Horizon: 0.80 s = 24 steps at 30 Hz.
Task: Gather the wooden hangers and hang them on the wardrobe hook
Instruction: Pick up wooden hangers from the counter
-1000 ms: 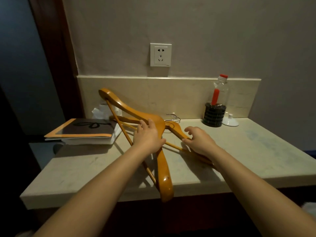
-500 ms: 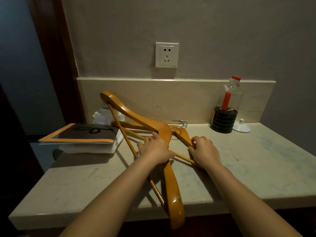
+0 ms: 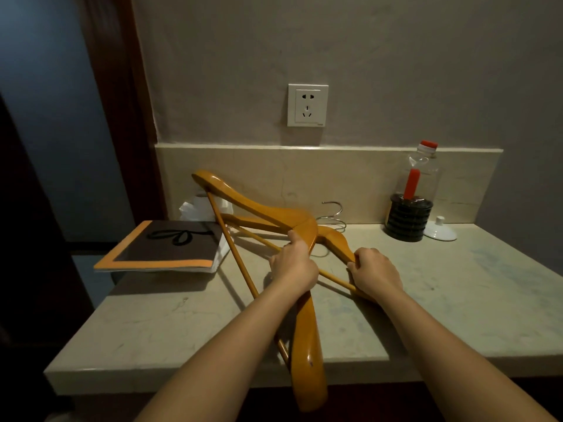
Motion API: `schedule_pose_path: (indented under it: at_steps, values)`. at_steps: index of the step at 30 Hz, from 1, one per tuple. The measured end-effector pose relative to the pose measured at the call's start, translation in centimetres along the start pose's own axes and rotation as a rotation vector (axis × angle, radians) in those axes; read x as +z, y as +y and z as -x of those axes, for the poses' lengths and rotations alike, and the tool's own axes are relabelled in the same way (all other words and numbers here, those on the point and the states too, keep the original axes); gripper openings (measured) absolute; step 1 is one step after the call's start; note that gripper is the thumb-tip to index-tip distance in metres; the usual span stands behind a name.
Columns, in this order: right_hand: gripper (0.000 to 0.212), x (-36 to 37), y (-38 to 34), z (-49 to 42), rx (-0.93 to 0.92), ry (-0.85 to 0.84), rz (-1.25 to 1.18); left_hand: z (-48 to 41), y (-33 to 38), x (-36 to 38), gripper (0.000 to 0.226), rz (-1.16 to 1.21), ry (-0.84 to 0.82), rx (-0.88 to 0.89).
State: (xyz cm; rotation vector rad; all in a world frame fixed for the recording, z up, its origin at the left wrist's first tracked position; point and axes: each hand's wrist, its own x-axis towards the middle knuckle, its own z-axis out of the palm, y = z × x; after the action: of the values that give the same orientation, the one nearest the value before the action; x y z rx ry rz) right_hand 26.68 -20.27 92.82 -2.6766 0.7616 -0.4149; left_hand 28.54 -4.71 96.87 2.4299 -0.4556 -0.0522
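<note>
Two orange wooden hangers lie crossed on the stone counter. The upper hanger runs from the back left over the front edge, where its end sticks out. My left hand is closed around its middle. The lower hanger lies under it, pointing right. My right hand grips its right arm and bar. Their metal hooks rest near the back wall. No wardrobe hook is in view.
A flat brown and orange bag lies at the counter's left, with white tissue behind it. A plastic bottle with a red cap and a small white lid stand at the back right. A wall socket is above.
Both hands have closed on the hangers: the left around the upper one's middle, the right around the lower one's arm. The camera has moved nearer to the counter.
</note>
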Motion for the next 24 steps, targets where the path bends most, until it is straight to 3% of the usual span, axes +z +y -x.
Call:
schedule_pose_path:
  at_steps: [10,16,20,24]
  values:
    - [0.019,-5.5,3.2,1.3,0.07,-0.024,-0.253,1.8,0.5,-1.8,0.077,0.377,0.009,0.084]
    - [0.022,-8.2,4.0,3.6,0.084,-0.271,-0.588,3.8,0.5,-1.6,0.078,0.534,0.08,0.136]
    - [0.021,-10.0,5.6,4.6,0.055,-0.368,-0.769,6.3,1.3,-2.4,0.057,0.576,0.227,0.21]
    - [0.018,-11.7,6.9,5.9,-0.086,-0.413,-0.892,9.7,3.1,-3.2,0.04,0.541,0.35,0.265]
